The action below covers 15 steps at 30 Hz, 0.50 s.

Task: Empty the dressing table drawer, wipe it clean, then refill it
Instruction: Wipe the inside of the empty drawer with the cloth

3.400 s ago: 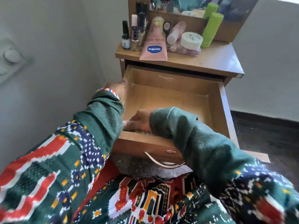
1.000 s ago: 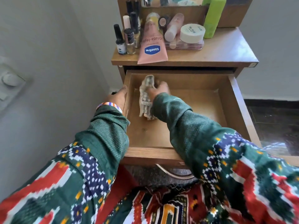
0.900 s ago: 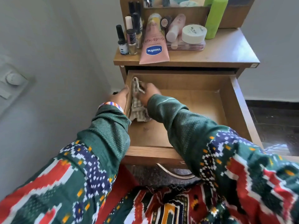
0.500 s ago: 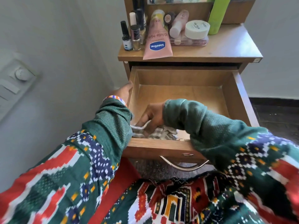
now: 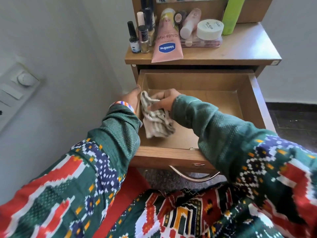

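Grey wall flanks the dressing table; the left hand (image 5: 131, 97) clasps the pulled-out drawer (image 5: 253, 103) by its left wall to steady it, while the right hand (image 5: 163, 100) grips a bunched cloth (image 5: 156, 121), wiping that side's inner face.

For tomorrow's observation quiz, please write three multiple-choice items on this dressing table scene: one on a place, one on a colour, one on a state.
1. Where does the Vaseline tube lie?
A. In the drawer
B. On the table top
C. On the floor

2. What colour is the tall bottle at the back right?
A. Green
B. Black
C. Red

3. What does the drawer hold besides the cloth?
A. Bottles
B. Jars
C. Nothing visible

Answers:
1 B, it rests on the table top above the drawer.
2 A, its body is light green.
3 C, only bare wood shows around the cloth that the right hand grips while the left hand holds the drawer's side wall.
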Available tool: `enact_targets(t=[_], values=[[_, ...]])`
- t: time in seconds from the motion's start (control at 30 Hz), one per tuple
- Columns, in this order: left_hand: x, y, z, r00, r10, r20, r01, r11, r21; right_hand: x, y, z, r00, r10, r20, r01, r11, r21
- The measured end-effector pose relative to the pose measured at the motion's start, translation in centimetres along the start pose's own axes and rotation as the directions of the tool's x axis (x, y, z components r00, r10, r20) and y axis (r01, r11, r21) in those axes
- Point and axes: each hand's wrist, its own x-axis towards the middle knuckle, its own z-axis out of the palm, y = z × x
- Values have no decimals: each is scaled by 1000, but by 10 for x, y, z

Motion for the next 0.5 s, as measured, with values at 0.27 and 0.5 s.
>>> enact_targets(t=[0.27,0.5], values=[[6,0,-1,996,13,-84,2,984,178,-23,0,18,879,-26,475,361,689,-629],[5,1,-1,992,1,-127,35,961,274,8,-12,8,969,-231,83,142,251,-958]])
